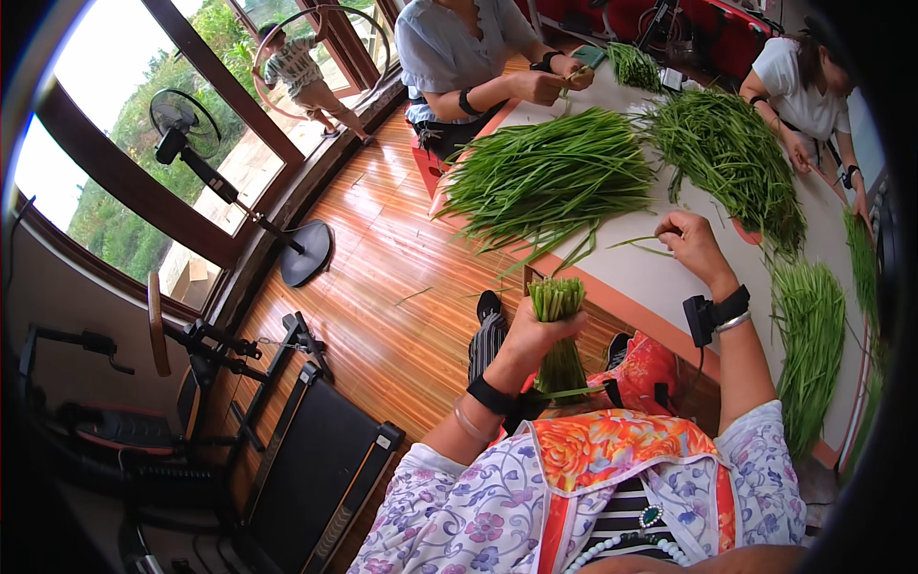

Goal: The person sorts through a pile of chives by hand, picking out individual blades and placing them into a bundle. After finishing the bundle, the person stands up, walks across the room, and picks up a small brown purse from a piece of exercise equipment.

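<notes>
My left hand is wrapped round an upright bundle of garlic chives, holding it above my lap. The pale cut ends show at the top, and green leaves hang below the fist. Over the table edge, my right hand is raised with its fingertips pinched on a thin chive stalk that points left. Beyond it a broad heap of chives lies on the white table. A second, looser chive heap sits to its right. Closer on the right is a long pile of chives.
Across the table a person handles a few stalks; another person works at the far right. A child with a hoop stands by the glass doors. At left are a standing fan and a treadmill on the wooden floor.
</notes>
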Motion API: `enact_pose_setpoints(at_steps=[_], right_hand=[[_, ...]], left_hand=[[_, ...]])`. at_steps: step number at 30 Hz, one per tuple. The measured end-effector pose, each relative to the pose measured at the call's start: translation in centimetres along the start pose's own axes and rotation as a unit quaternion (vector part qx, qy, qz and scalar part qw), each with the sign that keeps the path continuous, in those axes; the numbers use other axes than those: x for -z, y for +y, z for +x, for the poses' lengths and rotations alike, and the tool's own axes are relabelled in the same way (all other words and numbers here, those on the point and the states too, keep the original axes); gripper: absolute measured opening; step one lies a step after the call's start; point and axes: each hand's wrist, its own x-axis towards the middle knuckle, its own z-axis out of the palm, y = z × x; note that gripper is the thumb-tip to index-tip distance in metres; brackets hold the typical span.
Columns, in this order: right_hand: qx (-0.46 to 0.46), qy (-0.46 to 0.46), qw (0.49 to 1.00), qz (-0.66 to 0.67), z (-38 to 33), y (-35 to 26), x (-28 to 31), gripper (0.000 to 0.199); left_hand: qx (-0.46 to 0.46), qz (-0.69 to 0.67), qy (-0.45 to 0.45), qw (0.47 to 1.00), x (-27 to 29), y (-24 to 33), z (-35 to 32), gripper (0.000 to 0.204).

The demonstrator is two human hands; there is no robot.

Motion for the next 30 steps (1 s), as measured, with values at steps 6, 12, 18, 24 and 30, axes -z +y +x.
enact_pose_setpoints(at_steps=[6,12,18,24,30], right_hand=[[-0.030,-0.044,0.996,-0.068,0.9,2.7,1.2,0.012],[0.015,0.084,0.984,-0.160,4.0,2.9,0.9,0.012],[0.020,0.088,0.970,-0.226,5.5,2.5,-1.1,0.011],[0.002,0.074,0.972,-0.223,4.9,3.2,-0.1,0.011],[0.058,0.285,0.957,-0.007,3.7,3.8,4.2,0.010]], left_hand=[[-0.003,0.002,-0.017,1.000,0.7,-0.3,0.5,0.013],[0.014,-0.033,0.024,0.999,1.0,-0.1,0.3,0.013],[0.027,-0.050,0.020,0.998,0.9,-0.9,0.5,0.013],[0.020,-0.035,0.027,0.999,1.2,-0.5,0.2,0.012],[0.022,-0.028,0.024,0.999,1.2,-0.6,0.3,0.011]])
